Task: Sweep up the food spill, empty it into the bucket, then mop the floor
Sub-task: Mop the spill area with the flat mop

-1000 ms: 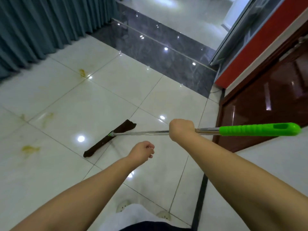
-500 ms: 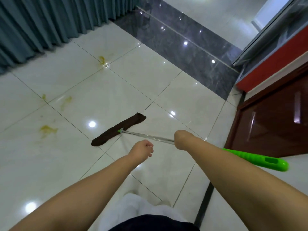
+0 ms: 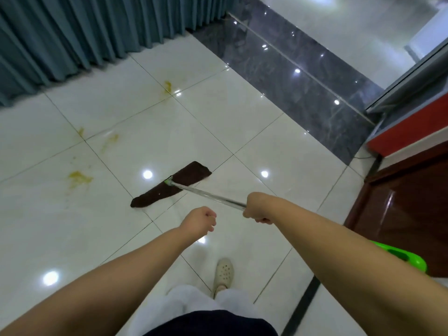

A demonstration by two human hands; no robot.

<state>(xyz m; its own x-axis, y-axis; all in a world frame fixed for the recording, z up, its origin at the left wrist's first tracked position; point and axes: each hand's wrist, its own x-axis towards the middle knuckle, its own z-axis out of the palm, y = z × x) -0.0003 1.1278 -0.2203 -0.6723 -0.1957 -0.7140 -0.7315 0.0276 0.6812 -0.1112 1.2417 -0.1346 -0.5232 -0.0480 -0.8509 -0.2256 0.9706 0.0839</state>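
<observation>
A flat mop with a dark brown pad (image 3: 169,185) lies on the white tiled floor (image 3: 230,122), its pad flat on the tiles. My right hand (image 3: 257,208) grips the mop's metal pole (image 3: 208,194); the green handle end (image 3: 409,258) sticks out behind my right forearm. My left hand (image 3: 200,220) hovers beside the pole with curled fingers and holds nothing. Yellow food stains (image 3: 78,177) mark the tiles to the left of the pad, with more stains (image 3: 167,86) farther back near the curtain. No bucket is in view.
A teal curtain (image 3: 84,32) hangs along the back left. A dark grey floor strip (image 3: 291,76) runs diagonally at the back. A red and brown counter (image 3: 412,170) stands on the right. My foot in a white shoe (image 3: 224,274) is below the hands.
The mop pad has slid forward and left across the tiles, and the green handle end has dropped lower on the right. The view has tilted down and I have stepped toward the stains.
</observation>
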